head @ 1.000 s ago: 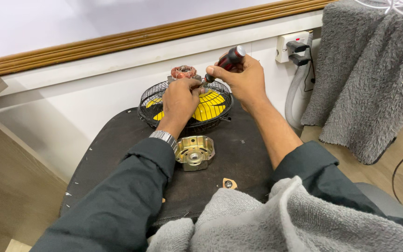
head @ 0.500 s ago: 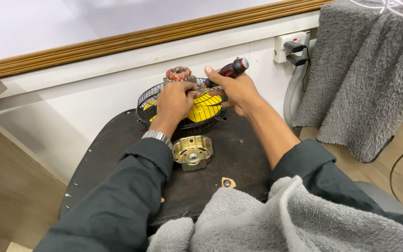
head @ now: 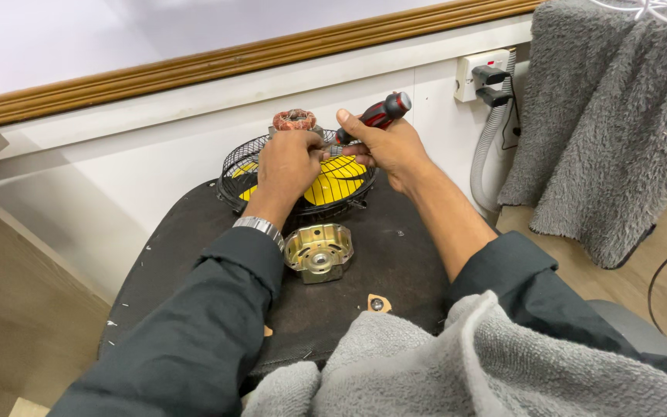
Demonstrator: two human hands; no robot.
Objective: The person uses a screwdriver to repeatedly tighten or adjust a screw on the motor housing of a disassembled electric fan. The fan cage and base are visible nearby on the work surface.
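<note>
Red-and-black handled screwdriver (head: 376, 116) sits gripped in the right hand (head: 387, 147), fingers closed round it. Just beside, the left hand (head: 291, 162) presses down, its fingers hidden, on a black wire fan cage with yellow blades (head: 333, 181), copper-wound motor (head: 294, 120) at the far edge. Nearer lies a brass-coloured metal housing (head: 318, 252) on the dark rounded counter (head: 395, 255). Grey fleece (head: 457, 363) covers the near edge.

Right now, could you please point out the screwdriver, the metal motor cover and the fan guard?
screwdriver (head: 384, 112), head view, on its red-and-black handle.
metal motor cover (head: 319, 252), head view, on its top face near the centre.
fan guard (head: 239, 166), head view, on the black wire mesh at left.
</note>
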